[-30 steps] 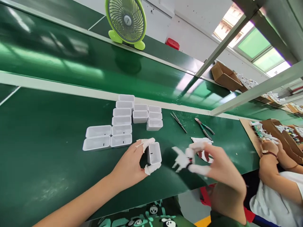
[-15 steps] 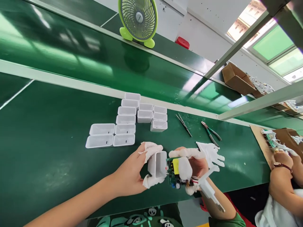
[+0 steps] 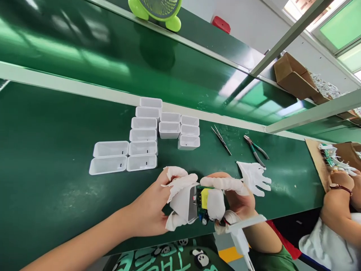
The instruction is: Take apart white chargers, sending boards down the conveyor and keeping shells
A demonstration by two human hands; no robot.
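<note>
Sitting between both hands (image 3: 152, 207) (image 3: 243, 201), circuit board (image 3: 199, 201) at mouth of white case (image 3: 180, 204).

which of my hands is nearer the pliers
Right: the right hand, holding a circuit board, is down-left of the pliers in view; the left hand, gripping a white box, is farther left.

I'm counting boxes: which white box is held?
The white box in the left hand, mouth facing the circuit board; the others stand on the green table.
</note>
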